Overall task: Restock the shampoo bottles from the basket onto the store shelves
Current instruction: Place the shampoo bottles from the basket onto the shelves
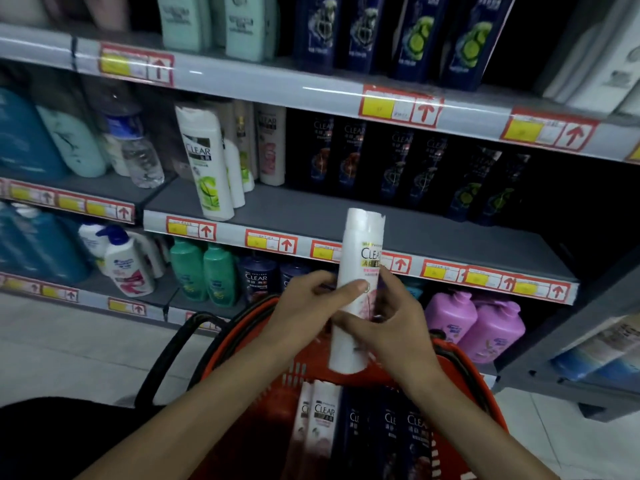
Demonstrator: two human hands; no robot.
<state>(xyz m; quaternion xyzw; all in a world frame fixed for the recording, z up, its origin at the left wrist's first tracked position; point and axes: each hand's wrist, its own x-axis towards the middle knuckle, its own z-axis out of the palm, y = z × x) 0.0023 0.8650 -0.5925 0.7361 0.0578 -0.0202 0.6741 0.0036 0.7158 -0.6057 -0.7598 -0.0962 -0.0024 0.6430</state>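
A white CLEAR shampoo bottle (360, 271) with a pink label stands upright in the air above the red basket (460, 368). My left hand (311, 306) grips its left side with the thumb across the label. My right hand (391, 323) holds it from the right and front. Inside the basket lie two white CLEAR bottles (320, 420) and several dark blue CLEAR bottles (391, 431). The middle shelf (346, 216) right behind the held bottle has bare grey board, with white CLEAR bottles (207, 164) at its left and dark ones (398, 161) at the back.
The top shelf carries mint green and dark blue bottles (408, 32). On the bottom shelf stand green bottles (204, 271), a white pump bottle (126, 265) and purple jugs (478, 323). A water bottle (136, 147) sits on the left shelf. Another rack (588, 341) juts out at the right.
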